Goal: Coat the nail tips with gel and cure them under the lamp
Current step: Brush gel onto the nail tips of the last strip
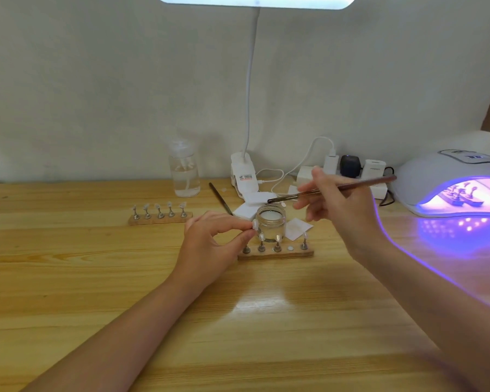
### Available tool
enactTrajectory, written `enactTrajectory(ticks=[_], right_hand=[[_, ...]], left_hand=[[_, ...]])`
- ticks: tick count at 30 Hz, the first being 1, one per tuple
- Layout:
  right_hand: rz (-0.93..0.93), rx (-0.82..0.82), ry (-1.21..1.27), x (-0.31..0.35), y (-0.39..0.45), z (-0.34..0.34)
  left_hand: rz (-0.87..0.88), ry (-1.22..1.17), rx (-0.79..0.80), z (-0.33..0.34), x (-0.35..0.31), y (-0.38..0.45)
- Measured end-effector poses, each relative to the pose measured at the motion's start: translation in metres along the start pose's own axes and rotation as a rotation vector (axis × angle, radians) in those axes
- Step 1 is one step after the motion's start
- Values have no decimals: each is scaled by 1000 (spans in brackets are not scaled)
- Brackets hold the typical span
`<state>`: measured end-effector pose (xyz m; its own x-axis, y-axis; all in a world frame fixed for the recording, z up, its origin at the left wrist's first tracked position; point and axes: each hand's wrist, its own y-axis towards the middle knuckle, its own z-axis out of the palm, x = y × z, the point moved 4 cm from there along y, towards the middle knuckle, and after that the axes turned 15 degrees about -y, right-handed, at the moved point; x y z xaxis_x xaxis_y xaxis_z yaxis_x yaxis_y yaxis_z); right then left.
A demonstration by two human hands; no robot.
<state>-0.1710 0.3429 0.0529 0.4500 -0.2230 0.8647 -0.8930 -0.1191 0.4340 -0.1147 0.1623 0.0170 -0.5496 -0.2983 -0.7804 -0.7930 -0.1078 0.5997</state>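
Note:
My left hand (212, 239) pinches a nail tip (254, 224) on its metal stand, lifted just left of the clear gel jar (271, 225). My right hand (340, 205) holds a brown brush (331, 189), its bristle end hovering above the jar's open mouth. In front of the jar lies a wooden holder (275, 253) with several nail tips on stands and one bare round slot. A second holder (160, 217) with several tips sits further left. The curing lamp (453, 185) glows purple at the right, with a holder of tips inside it.
A clear pump bottle (184, 171) stands at the back. A clip-on desk lamp (244, 176) shines from above. White wipes (252, 206) and a spare brush (220, 198) lie behind the jar. A power strip (348, 171) with plugs sits by the wall.

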Motion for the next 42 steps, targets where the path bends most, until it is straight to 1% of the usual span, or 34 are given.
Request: enactTrajectory(ticks=[3, 5, 7, 11, 16, 18, 22, 27, 31, 36, 39, 42], right_hand=[[-129, -1, 17, 8, -17, 10], [-162, -34, 18, 10, -24, 14], [-165, -61, 3, 12, -27, 17], [-162, -38, -43, 10, -30, 22], [-184, -66, 18, 10, -33, 20], [-181, -89, 11, 10, -32, 20], [-202, -67, -40, 9, -33, 24], [-223, -103, 17, 8, -34, 21], [-251, -67, -66, 8, -34, 25], [-244, -104, -19, 6, -33, 22], [-252, -69, -66, 8, -34, 25], [-237, -66, -37, 6, -35, 25]], left_hand=[[6, 12, -10, 0, 2, 0], [14, 26, -10, 0, 3, 0], [24, 29, -12, 0, 3, 1], [32, 43, -13, 0, 4, 1], [35, 44, -10, 0, 5, 1], [31, 43, -9, 0, 5, 1], [26, 47, -9, 0, 5, 1], [21, 49, -1, 0, 5, 1], [5, 61, -2, 0, 5, 1], [-9, 69, -3, 0, 3, 0], [-6, 69, -6, 0, 3, 0], [11, 65, -6, 0, 2, 1]])
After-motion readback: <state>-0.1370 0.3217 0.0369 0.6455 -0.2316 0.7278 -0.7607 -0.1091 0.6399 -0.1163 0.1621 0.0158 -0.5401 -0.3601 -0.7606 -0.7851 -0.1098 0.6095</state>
